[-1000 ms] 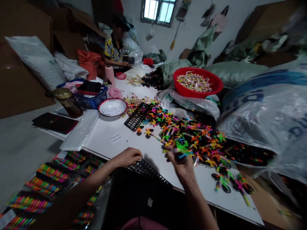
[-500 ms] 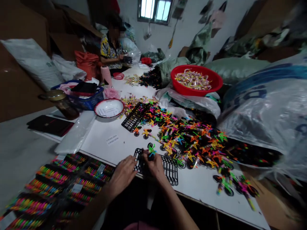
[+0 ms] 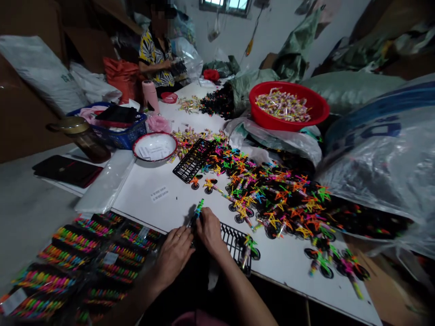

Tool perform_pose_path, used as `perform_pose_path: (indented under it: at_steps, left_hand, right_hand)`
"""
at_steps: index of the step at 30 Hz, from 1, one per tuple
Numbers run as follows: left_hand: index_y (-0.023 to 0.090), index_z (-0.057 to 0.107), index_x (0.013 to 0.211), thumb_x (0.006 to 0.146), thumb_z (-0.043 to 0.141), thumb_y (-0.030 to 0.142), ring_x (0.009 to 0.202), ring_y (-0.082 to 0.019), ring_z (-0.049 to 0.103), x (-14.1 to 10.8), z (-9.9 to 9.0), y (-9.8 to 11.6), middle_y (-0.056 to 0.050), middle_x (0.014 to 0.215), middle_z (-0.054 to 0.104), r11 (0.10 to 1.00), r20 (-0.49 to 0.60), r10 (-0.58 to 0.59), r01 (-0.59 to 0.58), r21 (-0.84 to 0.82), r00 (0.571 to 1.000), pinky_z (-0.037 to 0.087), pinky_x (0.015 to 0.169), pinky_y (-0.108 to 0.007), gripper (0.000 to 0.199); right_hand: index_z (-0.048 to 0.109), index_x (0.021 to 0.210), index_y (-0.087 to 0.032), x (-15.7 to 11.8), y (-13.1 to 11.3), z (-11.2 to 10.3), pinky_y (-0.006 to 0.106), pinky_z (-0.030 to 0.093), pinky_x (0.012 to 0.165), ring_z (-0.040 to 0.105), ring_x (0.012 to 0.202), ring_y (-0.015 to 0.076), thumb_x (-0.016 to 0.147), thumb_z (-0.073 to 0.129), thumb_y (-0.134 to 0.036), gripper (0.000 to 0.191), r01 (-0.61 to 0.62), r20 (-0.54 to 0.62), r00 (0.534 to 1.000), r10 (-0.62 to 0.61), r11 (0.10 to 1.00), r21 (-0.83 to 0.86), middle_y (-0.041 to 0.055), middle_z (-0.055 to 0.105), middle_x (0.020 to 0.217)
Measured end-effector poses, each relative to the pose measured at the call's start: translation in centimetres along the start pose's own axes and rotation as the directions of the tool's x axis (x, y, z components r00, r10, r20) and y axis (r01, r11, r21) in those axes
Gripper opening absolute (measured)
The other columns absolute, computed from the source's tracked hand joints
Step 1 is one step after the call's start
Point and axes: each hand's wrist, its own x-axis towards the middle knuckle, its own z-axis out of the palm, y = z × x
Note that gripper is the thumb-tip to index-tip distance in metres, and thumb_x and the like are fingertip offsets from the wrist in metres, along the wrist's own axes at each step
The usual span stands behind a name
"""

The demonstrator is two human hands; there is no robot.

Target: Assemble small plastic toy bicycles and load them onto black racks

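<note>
A black slotted plastic rack lies at the table's front edge, its left part hidden by my hands. My left hand is closed at the rack's left end, fingers bent together over it. Beside it, my right hand pinches a small toy bicycle with a green frame, standing up over that end; its lower part is hidden. Another green toy bicycle with a candy tube lies on the rack's right end. A heap of colourful toy bicycles spreads behind and to the right.
A second black rack lies farther back near a white, red-rimmed bowl. A red basin of candy tubes stands behind the heap. Packed sets lie at lower left. A co-worker sits at the far end.
A green toy bicycle now lies on the rack's right end, which was bare before. My right hand has shifted slightly left, close against my left hand. The view has tilted down a little.
</note>
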Motion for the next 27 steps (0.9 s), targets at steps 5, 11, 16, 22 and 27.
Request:
perform_pose_path:
  at_steps: [5, 11, 16, 22, 27]
  left_hand:
    - [0.016, 0.061, 0.112, 0.089, 0.048, 0.023, 0.111, -0.028, 0.057, 0.2, -0.3, -0.3, -0.010, 0.115, 0.066, 0.999, 0.055, -0.014, 0.016, -0.033, 0.998, 0.043, 0.096, -0.045, 0.026]
    - [0.015, 0.060, 0.114, 0.087, 0.053, 0.024, 0.113, -0.029, 0.055, 0.2, -0.4, -0.2, -0.011, 0.119, 0.064, 0.999, 0.102, -0.024, 0.026, -0.018, 0.995, 0.040, 0.098, -0.047, 0.029]
    - [0.015, 0.060, 0.111, 0.088, 0.052, 0.023, 0.109, -0.028, 0.057, -0.1, 0.0, -0.4, -0.011, 0.113, 0.066, 1.000, 0.053, 0.001, 0.000, -0.016, 0.999, 0.042, 0.094, -0.046, 0.026]
    - [0.019, 0.061, 0.108, 0.088, 0.051, 0.025, 0.108, -0.028, 0.057, -0.5, 0.3, -2.3, -0.009, 0.112, 0.067, 0.999, -0.013, 0.002, -0.003, -0.043, 1.000, 0.043, 0.093, -0.046, 0.023]
    - [0.018, 0.062, 0.104, 0.086, 0.055, 0.023, 0.104, -0.027, 0.058, 0.5, -0.9, -2.9, -0.009, 0.107, 0.066, 0.995, 0.036, -0.068, 0.071, -0.072, 0.997, 0.045, 0.090, -0.045, 0.020]
  right_hand:
    - [0.058, 0.088, -0.017, 0.8, 0.2, -0.3, 0.024, 0.039, 0.067, 0.057, 0.073, 0.0163, 0.082, 0.044, -0.014, 0.015, -0.009, 0.062, 0.998, 0.005, 0.999, 0.054, 0.0042, 0.061, 0.081]
    - [0.057, 0.091, -0.016, 0.0, -0.2, 0.2, 0.024, 0.040, 0.068, 0.056, 0.077, 0.0163, 0.086, 0.041, -0.017, 0.017, 0.027, 0.031, 0.999, -0.026, 0.999, -0.035, 0.0058, 0.059, 0.090]
    - [0.061, 0.090, -0.016, 0.3, -0.3, -1.4, 0.022, 0.041, 0.066, 0.057, 0.074, 0.0145, 0.084, 0.049, -0.016, 0.013, 0.076, 0.137, 0.988, -0.067, 0.995, -0.061, 0.0048, 0.061, 0.088]
    - [0.063, 0.107, -0.015, 5.9, 1.6, -6.3, 0.024, 0.043, 0.072, 0.061, 0.085, 0.0179, 0.082, 0.055, -0.017, 0.026, 0.006, 0.081, 0.997, 0.012, 0.977, -0.211, 0.0085, 0.065, 0.098]
    - [0.066, 0.092, -0.007, 9.5, 0.9, -5.7, 0.028, 0.042, 0.070, 0.061, 0.092, 0.0251, 0.083, 0.048, -0.011, 0.021, -0.100, 0.007, 0.994, 0.106, 0.954, -0.281, 0.0203, 0.063, 0.102]
